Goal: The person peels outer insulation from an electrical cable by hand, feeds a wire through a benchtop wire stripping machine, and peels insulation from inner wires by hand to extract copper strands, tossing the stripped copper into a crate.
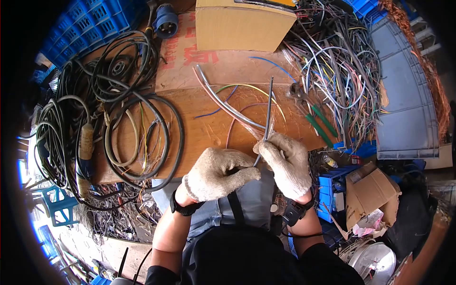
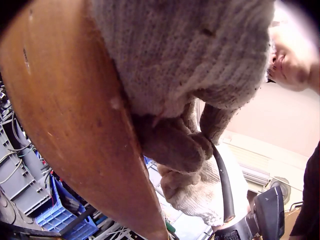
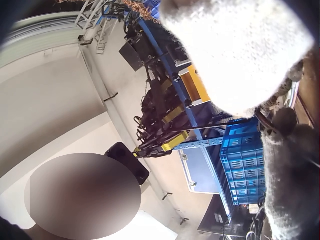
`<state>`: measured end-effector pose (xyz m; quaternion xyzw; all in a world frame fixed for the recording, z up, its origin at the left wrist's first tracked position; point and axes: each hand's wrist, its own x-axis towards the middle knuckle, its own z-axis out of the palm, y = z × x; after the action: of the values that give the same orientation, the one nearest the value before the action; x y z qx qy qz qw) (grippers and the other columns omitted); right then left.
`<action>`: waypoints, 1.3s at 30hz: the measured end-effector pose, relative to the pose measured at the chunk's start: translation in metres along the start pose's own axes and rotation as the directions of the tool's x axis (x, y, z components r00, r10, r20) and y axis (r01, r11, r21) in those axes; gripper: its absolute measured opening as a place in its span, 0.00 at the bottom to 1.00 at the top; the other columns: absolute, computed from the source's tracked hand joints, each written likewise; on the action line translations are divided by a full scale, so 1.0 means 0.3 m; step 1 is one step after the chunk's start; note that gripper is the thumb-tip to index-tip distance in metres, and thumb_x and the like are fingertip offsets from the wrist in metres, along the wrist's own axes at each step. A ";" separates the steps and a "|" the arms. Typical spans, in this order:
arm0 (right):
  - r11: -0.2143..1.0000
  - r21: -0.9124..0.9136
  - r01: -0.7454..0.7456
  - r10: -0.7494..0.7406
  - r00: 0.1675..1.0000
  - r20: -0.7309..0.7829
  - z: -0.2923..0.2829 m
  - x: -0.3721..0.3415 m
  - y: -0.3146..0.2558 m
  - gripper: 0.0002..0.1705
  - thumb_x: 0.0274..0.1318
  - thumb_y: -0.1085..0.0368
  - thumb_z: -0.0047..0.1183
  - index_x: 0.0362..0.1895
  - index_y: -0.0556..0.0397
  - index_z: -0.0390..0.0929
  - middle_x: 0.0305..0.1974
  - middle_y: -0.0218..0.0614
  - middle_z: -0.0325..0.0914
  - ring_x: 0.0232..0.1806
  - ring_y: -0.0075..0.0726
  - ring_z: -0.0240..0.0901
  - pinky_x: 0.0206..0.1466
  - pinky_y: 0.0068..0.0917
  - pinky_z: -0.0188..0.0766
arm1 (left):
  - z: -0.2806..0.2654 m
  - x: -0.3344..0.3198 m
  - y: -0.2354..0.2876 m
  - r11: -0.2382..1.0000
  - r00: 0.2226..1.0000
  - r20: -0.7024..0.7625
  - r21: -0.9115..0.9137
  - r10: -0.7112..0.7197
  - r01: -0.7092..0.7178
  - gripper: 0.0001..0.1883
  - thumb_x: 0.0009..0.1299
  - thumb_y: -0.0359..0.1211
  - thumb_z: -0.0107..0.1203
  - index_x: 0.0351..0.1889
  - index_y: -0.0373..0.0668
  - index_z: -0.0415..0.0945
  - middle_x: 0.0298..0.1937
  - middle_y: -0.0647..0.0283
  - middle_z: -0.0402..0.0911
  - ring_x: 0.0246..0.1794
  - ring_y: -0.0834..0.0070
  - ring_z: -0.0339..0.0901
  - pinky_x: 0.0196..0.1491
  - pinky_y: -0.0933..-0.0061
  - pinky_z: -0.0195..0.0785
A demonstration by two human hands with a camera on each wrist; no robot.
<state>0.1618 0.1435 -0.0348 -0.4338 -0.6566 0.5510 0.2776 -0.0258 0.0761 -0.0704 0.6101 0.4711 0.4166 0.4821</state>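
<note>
Both hands wear off-white knitted gloves and meet over the front edge of the wooden bench [image 1: 204,130]. A short black cable [image 1: 269,107] stands steeply between them. My right hand [image 1: 287,161] pinches it around its middle. Reddish and grey wires [image 1: 216,97] run from that hand toward the back left, beside a strip of clear film [image 1: 271,128]. My left hand [image 1: 221,174] pinches the cable's lower part between thumb and fingers. In the left wrist view, the black cable [image 2: 224,180] sticks out past the fingertips, its cut end showing.
Green-handled pliers [image 1: 313,118] lie right of the hands, before a heap of wires [image 1: 337,71]. Coiled black cable [image 1: 180,133] lies at left. A cardboard box [image 1: 242,26] stands at the back. Yellow-green wire [image 1: 259,90] and blue wire [image 1: 213,113] lie loose.
</note>
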 end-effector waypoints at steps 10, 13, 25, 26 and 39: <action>0.949 0.313 -0.035 0.072 0.992 -0.106 0.043 -0.003 0.026 0.21 0.74 0.54 0.46 0.37 0.59 0.82 0.23 0.27 0.74 0.23 0.19 0.64 0.27 0.21 0.58 | -0.005 -0.027 0.008 0.845 0.964 -0.112 -0.512 -0.243 0.154 0.13 0.74 0.34 0.59 0.30 0.34 0.80 0.29 0.60 0.84 0.26 0.78 0.79 0.30 0.76 0.72; 0.925 0.380 0.002 0.000 1.000 -0.004 0.023 -0.013 0.062 0.21 0.75 0.55 0.48 0.41 0.62 0.82 0.28 0.28 0.77 0.26 0.14 0.64 0.29 0.15 0.59 | -0.007 -0.030 -0.016 0.787 0.931 -0.264 -0.615 -0.253 0.040 0.12 0.74 0.35 0.59 0.35 0.33 0.78 0.28 0.56 0.83 0.22 0.76 0.79 0.25 0.78 0.70; 0.985 -0.029 0.171 -0.164 0.972 0.171 0.035 -0.067 0.062 0.06 0.63 0.68 0.59 0.36 0.59 0.84 0.28 0.38 0.79 0.28 0.35 0.75 0.33 0.31 0.69 | 0.006 -0.035 -0.025 0.756 0.901 -0.354 -0.653 -0.252 -0.045 0.10 0.76 0.33 0.58 0.40 0.34 0.79 0.30 0.61 0.85 0.26 0.80 0.81 0.30 0.80 0.74; 0.984 -0.039 0.175 -0.167 0.974 0.150 0.040 -0.065 0.059 0.07 0.63 0.67 0.59 0.36 0.58 0.84 0.28 0.39 0.78 0.28 0.39 0.75 0.33 0.32 0.69 | 0.006 -0.029 -0.013 0.763 0.894 -0.354 -0.646 -0.274 -0.022 0.09 0.76 0.33 0.58 0.40 0.34 0.79 0.30 0.61 0.85 0.27 0.79 0.82 0.31 0.80 0.74; 0.953 -0.142 0.267 -0.239 0.954 0.183 0.022 -0.056 0.071 0.07 0.61 0.66 0.63 0.35 0.57 0.83 0.28 0.39 0.77 0.23 0.36 0.73 0.27 0.31 0.67 | 0.012 -0.024 0.015 0.943 0.946 -0.272 -0.323 -0.177 0.084 0.08 0.68 0.30 0.67 0.32 0.34 0.84 0.29 0.62 0.86 0.30 0.81 0.80 0.34 0.78 0.73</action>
<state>0.1697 0.1261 -0.0550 -0.3207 -0.7709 0.4880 0.2543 -0.0232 0.0679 -0.0671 0.4252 0.5075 0.5383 0.5215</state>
